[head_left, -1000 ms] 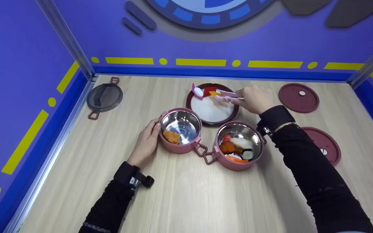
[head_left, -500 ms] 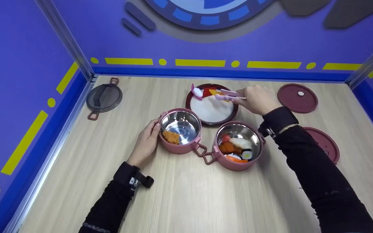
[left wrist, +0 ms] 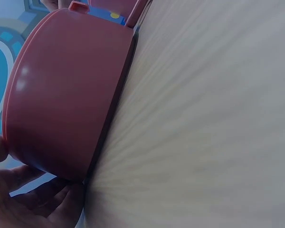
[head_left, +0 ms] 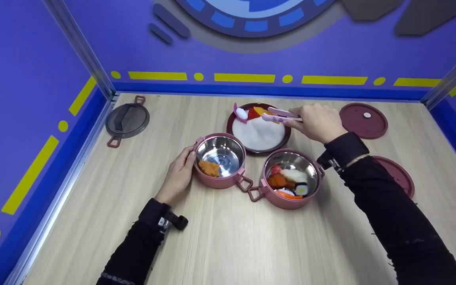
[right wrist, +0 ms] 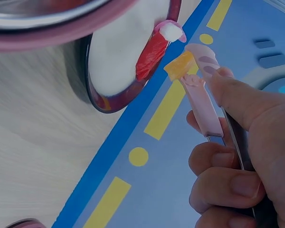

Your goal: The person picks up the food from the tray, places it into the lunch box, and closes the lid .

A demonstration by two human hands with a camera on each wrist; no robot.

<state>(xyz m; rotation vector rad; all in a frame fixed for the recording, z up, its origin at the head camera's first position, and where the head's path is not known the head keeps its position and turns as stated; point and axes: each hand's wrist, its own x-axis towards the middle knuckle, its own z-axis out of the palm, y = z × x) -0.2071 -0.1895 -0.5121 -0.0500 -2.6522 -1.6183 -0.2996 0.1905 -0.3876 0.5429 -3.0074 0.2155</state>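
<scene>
My left hand grips the side of the left pink steel-lined pot, thumb near the rim. An orange-brown fried piece lies inside. My right hand holds pink tongs over the back of a dark red plate. In the right wrist view a yellow piece sits between the tong tips. On the plate, a red piece lies beside a pink spoon-like thing with something white in it. The right pink pot holds several toy-like food pieces, including a sushi roll.
Two dark red lids lie at the right, one partly behind the right sleeve. At the far left rests a grey lid with handles. Blue-purple walls enclose the wooden table at the back and sides.
My right hand and forearm have shifted slightly right. The yellow piece at the tong tips now stands farther back and covers more of the red piece. The left hand stays on the left pot.
</scene>
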